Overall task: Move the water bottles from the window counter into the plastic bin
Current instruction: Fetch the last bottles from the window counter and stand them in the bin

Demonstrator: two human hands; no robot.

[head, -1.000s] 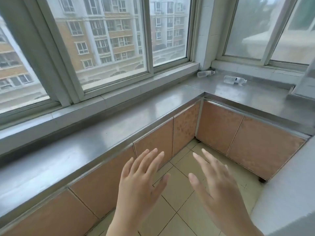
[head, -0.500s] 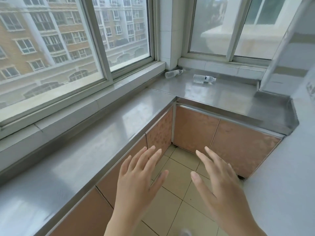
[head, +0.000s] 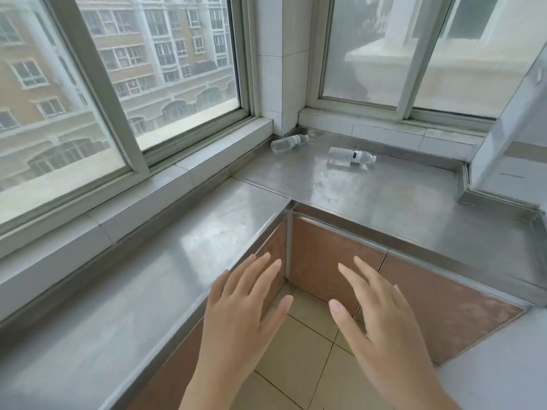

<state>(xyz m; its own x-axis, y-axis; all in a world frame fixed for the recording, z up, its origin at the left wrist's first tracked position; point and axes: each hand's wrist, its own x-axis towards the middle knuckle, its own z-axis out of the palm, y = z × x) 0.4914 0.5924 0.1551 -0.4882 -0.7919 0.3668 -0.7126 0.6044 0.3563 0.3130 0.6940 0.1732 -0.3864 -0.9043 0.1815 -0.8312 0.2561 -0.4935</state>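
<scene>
Your left hand (head: 236,315): nearest the camera, palm down, fingers (head: 268,269) spread and straight, holding nothing. It hovers over the front edge of the bench, its fingertips reaching past that edge in front of the cupboard fronts.

Your right hand (head: 384,329): beside the left and apart from it, palm down, fingers splayed wide, empty. It hangs above the floor tiles (head: 296,359), in front of the cupboard fronts.

Floor tiles: pale beige, with dark grout lines, seen between and below your hands.

Cupboard fronts (head: 334,255): reddish-brown panels under the bench, meeting at an inner corner just beyond your fingertips.

Bench (head: 148,291): stainless steel, L-shaped. One run follows the left window; the other turns right along the far window. A seam crosses the steel where the two runs join.

Ribbed water bottle (head: 350,156): clear plastic, white label, lying on its side on the far run of the bench, cap pointing right. Well apart from both hands.

Smooth water bottle (head: 289,142): clear plastic, white label, lying on its side in the far corner of the bench, close against the tiled pillar (head: 279,60) and the sill. Near the ribbed one, not touching it.

Windows: the left window (head: 148,69) looks onto apartment blocks; the far window (head: 414,54) shows a pale building.
</scene>
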